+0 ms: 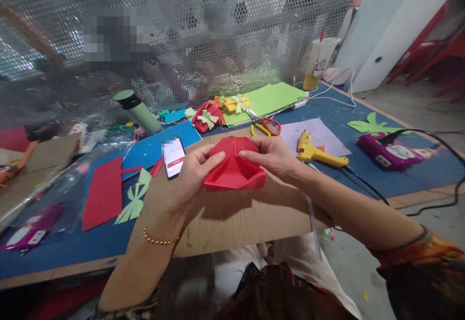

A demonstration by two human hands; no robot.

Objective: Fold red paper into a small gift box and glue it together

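Note:
Between my two hands is a red folded paper box (238, 167), its open side facing me, held above a sheet of brown cardboard (214, 228). My left hand (199, 167) grips its left side, thumb on top and fingers behind. On the other side my right hand (271, 158) pinches the paper near the upper right, thumb lying along a fold. The fingertips behind the paper are hidden. Just right of my right hand lies a yellow glue gun (316, 153). A phone (174, 158) with a lit screen rests left of my left hand.
Scissors (263, 125) and red and yellow paper pieces with bows (209, 118) lie beyond the hands. Pale green paper bows (134, 199), red card (103, 194) and a green bottle (136, 109) are left. A drink cup (319, 61) and purple power strip (385, 150) stand right.

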